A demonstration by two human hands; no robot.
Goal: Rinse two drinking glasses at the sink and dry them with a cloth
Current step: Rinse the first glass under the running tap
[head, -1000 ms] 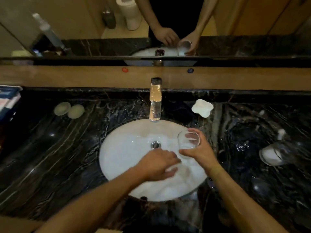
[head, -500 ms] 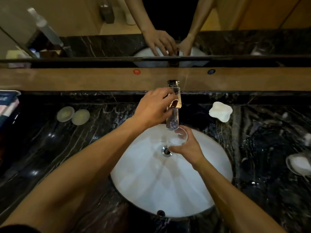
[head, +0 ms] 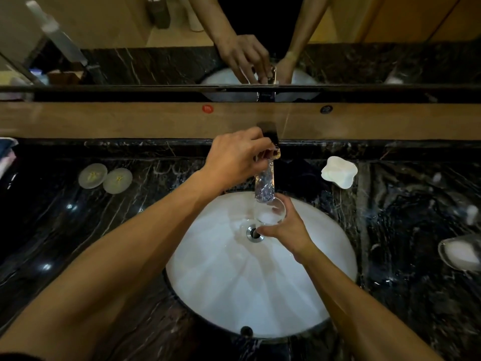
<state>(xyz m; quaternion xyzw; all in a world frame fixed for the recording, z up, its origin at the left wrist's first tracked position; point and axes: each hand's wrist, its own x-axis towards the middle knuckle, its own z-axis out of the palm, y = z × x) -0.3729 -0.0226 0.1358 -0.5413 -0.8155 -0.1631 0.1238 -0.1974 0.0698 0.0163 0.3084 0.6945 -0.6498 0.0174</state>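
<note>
A clear drinking glass (head: pixel 270 213) is upright under the tap's spout (head: pixel 265 185), above the drain of the white oval sink (head: pixel 234 287). My right hand (head: pixel 287 234) grips the glass from the near side. My left hand (head: pixel 234 157) is closed around the tap's handle at the top of the faucet. A second glass (head: pixel 459 252) lies on its side at the right edge of the black marble counter (head: pixel 78 243). I cannot tell whether water is running.
Two round pale discs (head: pixel 105 177) sit on the counter at the left. A white wavy-edged soap dish (head: pixel 339 171) stands right of the tap. Folded cloth (head: pixel 6 155) shows at the far left edge. A mirror above a wooden ledge reflects my hands.
My left hand rose from the basin to the tap's handle. My right hand carried the glass from the sink's right side to under the spout. The view has shifted closer.
</note>
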